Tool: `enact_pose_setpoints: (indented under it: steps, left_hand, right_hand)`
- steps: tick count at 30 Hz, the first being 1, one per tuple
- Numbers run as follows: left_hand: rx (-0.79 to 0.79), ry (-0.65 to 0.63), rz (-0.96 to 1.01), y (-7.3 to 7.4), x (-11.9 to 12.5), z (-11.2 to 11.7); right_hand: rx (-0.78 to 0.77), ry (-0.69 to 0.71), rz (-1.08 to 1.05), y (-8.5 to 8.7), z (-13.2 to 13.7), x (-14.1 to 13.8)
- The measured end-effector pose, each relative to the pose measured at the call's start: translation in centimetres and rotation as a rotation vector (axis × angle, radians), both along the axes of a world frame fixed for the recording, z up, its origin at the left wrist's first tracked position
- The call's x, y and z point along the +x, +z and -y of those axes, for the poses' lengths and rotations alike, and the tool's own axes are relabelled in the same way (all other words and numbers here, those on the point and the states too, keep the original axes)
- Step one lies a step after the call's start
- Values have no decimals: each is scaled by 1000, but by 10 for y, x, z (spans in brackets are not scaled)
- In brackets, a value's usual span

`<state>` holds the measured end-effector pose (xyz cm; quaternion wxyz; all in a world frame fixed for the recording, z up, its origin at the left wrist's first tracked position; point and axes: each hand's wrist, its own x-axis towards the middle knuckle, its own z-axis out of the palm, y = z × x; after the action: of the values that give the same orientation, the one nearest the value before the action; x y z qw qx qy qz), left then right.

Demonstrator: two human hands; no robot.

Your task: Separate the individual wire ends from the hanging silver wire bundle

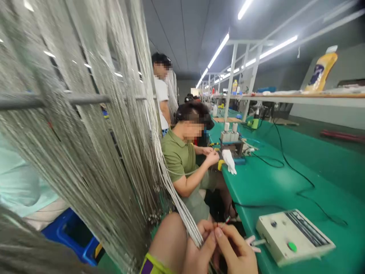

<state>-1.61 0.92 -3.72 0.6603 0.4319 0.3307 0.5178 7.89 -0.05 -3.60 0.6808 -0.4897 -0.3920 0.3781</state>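
My left hand [201,249] is closed low in the head view, beside a bundle of grey cables [182,207] that hangs from the rack and runs down over my leg to it. My right hand [238,251] is closed too, its thumb and fingertips pinched against those of my left hand. Between the fingertips are thin coloured wires [227,219] of a cable end, small and partly hidden by the fingers. To the right of my right hand, a pale pink clip [252,243] sits by a cream box [295,236] with a green button.
Dense grey cables [114,144] hang over a rail [85,99] on the left. A co-worker in a green shirt [179,156] sits ahead at the green bench [273,182]. A white glove [229,161] and black cords lie there. Below the rack stands a blue stool [67,236].
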Motion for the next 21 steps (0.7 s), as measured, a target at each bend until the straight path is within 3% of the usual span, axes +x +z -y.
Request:
enact_pose_setpoints:
  steps: [2, 6, 13, 21]
  left_hand:
    - [-2, 66, -7, 10, 4, 5]
    - [42, 61, 3, 20, 11, 5]
    - [103, 86, -27, 24, 10, 2]
    - [50, 70, 1, 16, 3, 2]
  right_hand:
    - [-52, 35, 30, 15, 8, 7]
    - [-78, 22, 3, 29, 14, 12]
    - [-5, -164, 60, 26, 11, 6]
    - [44, 11, 113, 21, 8, 11]
